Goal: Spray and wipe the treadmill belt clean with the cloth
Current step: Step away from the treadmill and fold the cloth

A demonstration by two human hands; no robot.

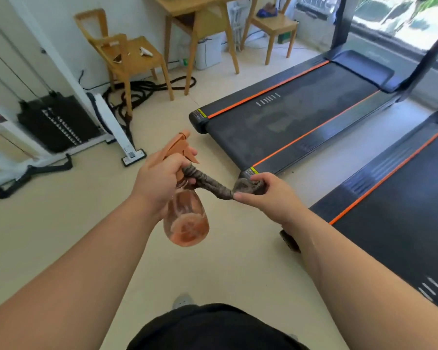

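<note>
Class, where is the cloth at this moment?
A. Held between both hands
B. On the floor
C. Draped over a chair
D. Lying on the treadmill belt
A: the cloth stretches from the left hand, which also grips the spray bottle, to the right hand.

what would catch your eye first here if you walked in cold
Dead centre, the left hand grips an orange spray bottle by its neck, with a twisted grey-brown cloth stretched from it to the right hand. Behind them, a black treadmill with orange stripes lies on the pale floor, a second treadmill at the right edge.
</note>
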